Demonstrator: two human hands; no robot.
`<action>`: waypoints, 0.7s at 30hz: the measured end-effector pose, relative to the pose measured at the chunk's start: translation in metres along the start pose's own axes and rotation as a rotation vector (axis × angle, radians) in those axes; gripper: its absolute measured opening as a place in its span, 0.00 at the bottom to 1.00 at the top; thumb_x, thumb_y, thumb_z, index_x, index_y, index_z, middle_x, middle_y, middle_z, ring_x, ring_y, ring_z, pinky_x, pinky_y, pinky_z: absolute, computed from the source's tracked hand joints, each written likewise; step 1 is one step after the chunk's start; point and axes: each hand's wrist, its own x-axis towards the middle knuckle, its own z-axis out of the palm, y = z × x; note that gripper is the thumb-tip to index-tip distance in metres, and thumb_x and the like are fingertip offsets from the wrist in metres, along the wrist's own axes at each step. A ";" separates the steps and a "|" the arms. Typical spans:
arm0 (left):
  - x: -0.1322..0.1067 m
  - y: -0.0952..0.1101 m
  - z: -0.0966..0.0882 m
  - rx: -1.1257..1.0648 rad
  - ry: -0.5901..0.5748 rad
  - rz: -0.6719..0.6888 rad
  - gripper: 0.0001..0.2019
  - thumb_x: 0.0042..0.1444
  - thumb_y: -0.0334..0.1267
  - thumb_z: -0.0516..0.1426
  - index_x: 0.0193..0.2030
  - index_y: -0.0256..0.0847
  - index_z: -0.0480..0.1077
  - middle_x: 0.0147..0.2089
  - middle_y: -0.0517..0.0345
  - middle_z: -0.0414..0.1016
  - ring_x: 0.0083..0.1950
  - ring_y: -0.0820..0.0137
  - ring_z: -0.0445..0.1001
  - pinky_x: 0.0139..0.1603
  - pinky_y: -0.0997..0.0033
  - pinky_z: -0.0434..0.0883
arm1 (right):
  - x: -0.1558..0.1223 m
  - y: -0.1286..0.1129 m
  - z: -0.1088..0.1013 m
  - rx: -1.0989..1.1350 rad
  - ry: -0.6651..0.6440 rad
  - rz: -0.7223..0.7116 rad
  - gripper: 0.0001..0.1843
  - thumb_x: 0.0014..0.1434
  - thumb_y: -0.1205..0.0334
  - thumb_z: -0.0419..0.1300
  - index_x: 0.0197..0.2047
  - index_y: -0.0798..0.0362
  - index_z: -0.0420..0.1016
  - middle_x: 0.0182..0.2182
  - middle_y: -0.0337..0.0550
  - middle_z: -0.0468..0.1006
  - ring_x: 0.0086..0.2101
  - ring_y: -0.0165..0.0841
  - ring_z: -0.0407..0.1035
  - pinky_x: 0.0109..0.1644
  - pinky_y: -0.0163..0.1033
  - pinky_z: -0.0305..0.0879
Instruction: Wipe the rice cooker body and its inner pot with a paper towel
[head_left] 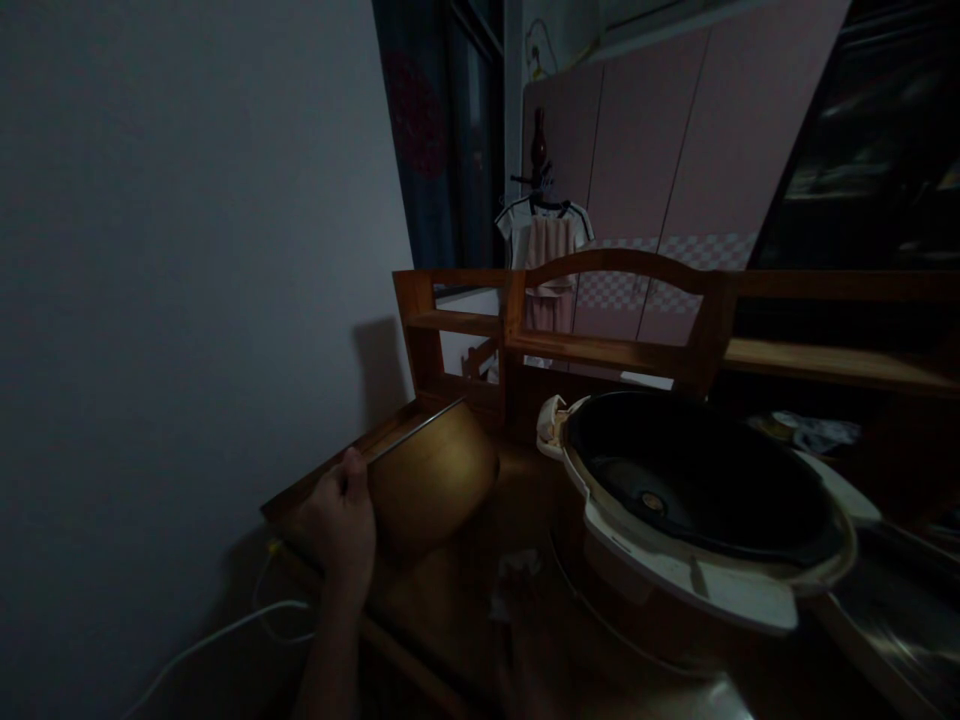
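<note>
My left hand is closed on the rim of a gold-coloured pot. The pot is tilted, its near side lifted and its outside turned towards me; its inside is hidden. Low in the middle, dim and blurred, my right hand is at a crumpled whitish tissue or cloth on the wooden tabletop. Its fingers seem closed on that piece, though the dark hides them in part. To the right stands a large white-rimmed electric cooker with a black, lidless bowl.
A wooden shelf frame runs along the table's back edge. The wall is close on the left. A white cable hangs at the left edge, and a thin dark cord curves below the cooker. A shiny tray-like surface lies right.
</note>
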 end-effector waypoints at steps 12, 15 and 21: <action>0.000 0.001 -0.002 0.026 -0.018 -0.014 0.37 0.71 0.60 0.42 0.43 0.32 0.84 0.38 0.32 0.83 0.35 0.56 0.77 0.38 0.61 0.62 | 0.005 -0.019 -0.014 0.008 0.009 0.005 0.19 0.71 0.51 0.63 0.61 0.48 0.74 0.62 0.49 0.74 0.56 0.42 0.73 0.60 0.53 0.74; 0.000 0.000 -0.001 0.034 -0.008 -0.004 0.38 0.71 0.60 0.42 0.44 0.30 0.84 0.39 0.31 0.83 0.36 0.55 0.77 0.39 0.61 0.63 | 0.010 -0.022 -0.020 0.033 0.012 0.005 0.17 0.71 0.52 0.63 0.60 0.47 0.75 0.60 0.49 0.75 0.54 0.41 0.74 0.57 0.50 0.76; 0.000 0.000 -0.001 0.053 -0.007 -0.011 0.39 0.71 0.61 0.41 0.43 0.31 0.84 0.39 0.31 0.83 0.35 0.56 0.77 0.38 0.61 0.62 | 0.017 -0.025 -0.023 0.103 0.014 0.030 0.17 0.71 0.52 0.62 0.60 0.48 0.75 0.60 0.49 0.75 0.53 0.40 0.75 0.57 0.51 0.76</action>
